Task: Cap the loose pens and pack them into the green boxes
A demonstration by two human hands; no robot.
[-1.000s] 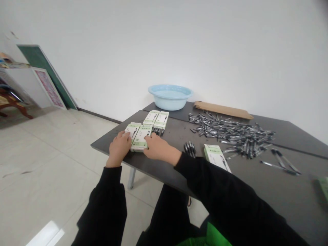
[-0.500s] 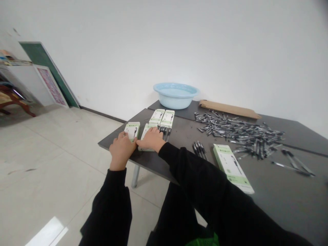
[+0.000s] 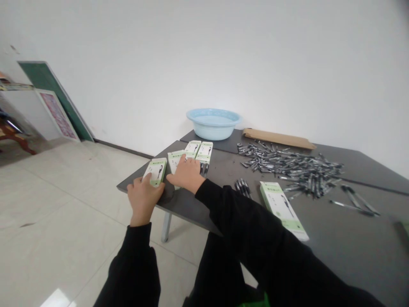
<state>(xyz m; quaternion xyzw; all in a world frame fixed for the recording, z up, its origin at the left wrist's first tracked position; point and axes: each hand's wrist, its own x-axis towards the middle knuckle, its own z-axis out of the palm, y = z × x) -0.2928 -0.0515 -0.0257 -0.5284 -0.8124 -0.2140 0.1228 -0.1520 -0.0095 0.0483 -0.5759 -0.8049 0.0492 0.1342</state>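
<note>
My left hand (image 3: 144, 198) is closed around the near end of a white and green pen box (image 3: 156, 169) at the table's left corner, thumb along its right side. My right hand (image 3: 187, 174) grips a second pen box (image 3: 175, 157), covering much of it; this box lies slightly askew. Right beside those fingers, a few black pens (image 3: 204, 169) show partly. Two more pen boxes lie side by side just behind, a left one (image 3: 192, 147) and a right one (image 3: 205, 150).
A light blue basin (image 3: 213, 125) stands at the back by the wall. Right of it lie a flat brown cardboard piece (image 3: 277, 138) and a big heap of pens (image 3: 294, 166). Nearer are a small pen bundle (image 3: 243, 187) and another pen box (image 3: 283, 209). Loose pens (image 3: 358, 202) lie at right.
The box under my right hand has turned and shifted away to the left. My left hand has drawn its box slightly nearer, and my hands are further apart. The view has shifted a little.
</note>
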